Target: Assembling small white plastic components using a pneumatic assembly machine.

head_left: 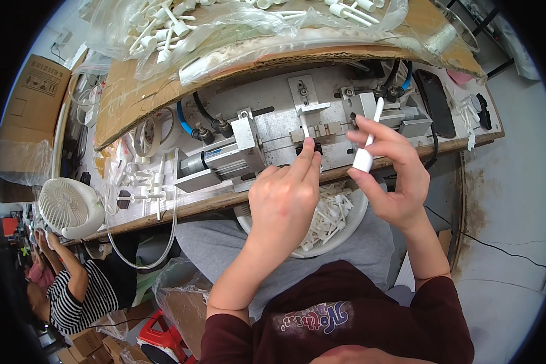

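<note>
My right hand (pixel 400 164), raised at the right of the fixture, pinches a white plastic rod with a wide cylindrical end (pixel 363 160) between thumb and fingers; its thin end points up. My left hand (pixel 284 200) reaches over the bench edge with index and middle fingers stretched out. The index fingertip meets the end of another white plastic rod (pixel 305 126) lying in a small metal fixture (pixel 324 131). Whatever lies under the left fingers is hidden. Below, a white basket (pixel 327 249) of small white plastic pieces (pixel 330 218) rests on my lap.
Metal air cylinders (pixel 227 156) with hoses flank the fixture. Cardboard with bagged white parts (pixel 173 27) overhangs the back. A phone (pixel 435 103) lies right; tape rolls (pixel 151 134), loose parts and a fan (pixel 71 207) are left. Another person in stripes (pixel 85 297) sits far left.
</note>
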`<state>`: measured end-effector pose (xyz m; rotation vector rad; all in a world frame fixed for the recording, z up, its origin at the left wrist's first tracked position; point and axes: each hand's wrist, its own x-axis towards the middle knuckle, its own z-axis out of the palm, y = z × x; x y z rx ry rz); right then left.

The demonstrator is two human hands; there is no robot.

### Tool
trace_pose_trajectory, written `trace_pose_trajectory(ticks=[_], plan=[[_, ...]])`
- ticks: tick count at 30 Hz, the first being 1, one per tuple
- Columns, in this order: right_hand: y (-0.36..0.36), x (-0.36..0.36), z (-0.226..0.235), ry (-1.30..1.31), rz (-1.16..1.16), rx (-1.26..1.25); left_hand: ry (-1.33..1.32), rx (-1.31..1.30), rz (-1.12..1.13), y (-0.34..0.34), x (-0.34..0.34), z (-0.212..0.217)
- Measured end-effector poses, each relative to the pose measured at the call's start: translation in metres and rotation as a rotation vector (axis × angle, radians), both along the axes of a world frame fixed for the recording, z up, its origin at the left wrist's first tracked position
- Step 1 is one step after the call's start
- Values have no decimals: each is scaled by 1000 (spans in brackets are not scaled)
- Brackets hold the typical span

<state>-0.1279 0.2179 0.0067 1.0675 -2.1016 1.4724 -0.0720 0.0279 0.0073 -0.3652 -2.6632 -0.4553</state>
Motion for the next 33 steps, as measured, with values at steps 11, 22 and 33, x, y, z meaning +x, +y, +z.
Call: trace_pose_trajectory(ticks=[11, 22, 33], plan=[[-6, 10, 4, 204, -121, 395, 356, 147, -45, -54, -65, 85], [-34, 4, -2, 348, -112, 634, -32, -56, -31, -56, -165, 83], [-34, 3, 3, 334, -95, 580, 173, 35, -44, -61, -130, 93]])
